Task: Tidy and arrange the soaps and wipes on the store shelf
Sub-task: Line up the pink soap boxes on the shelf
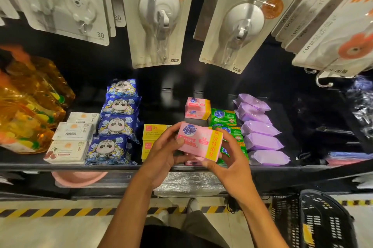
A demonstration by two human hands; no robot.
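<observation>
A dark store shelf (80,167) fills the view, seen from above by a person standing in front of it. Over it hang rows of white cards (153,25) holding suction hooks. At the far left of the shelf lie large orange see-through bags (30,110). A black plastic basket (323,219) stands on the floor at the lower right.

Goods sit in rows that run from the back of the shelf to its front edge. Just right of the orange bags are three white packs (72,136). Beside them is a row of four blue packs (119,124) printed with panda faces. Next come yellow boxes (153,132), stacked at the front. Right of centre are green soap boxes (223,117), partly hidden behind the right hand. Just beside them on the right is a row of five purple wipe packs (260,126). Two pink soap boxes (196,108) are stacked towards the back, touching the green ones.

Both of the person's hands are raised above the front of the shelf, between the yellow boxes and the green ones. The left hand (161,155) grips the left end of a pink soap pack (198,142), thumb on top and fingers curled beneath. The right hand (232,165) grips the pack's right end, which carries a yellow band. The pack is held tilted in the air, clear of the shelf.
</observation>
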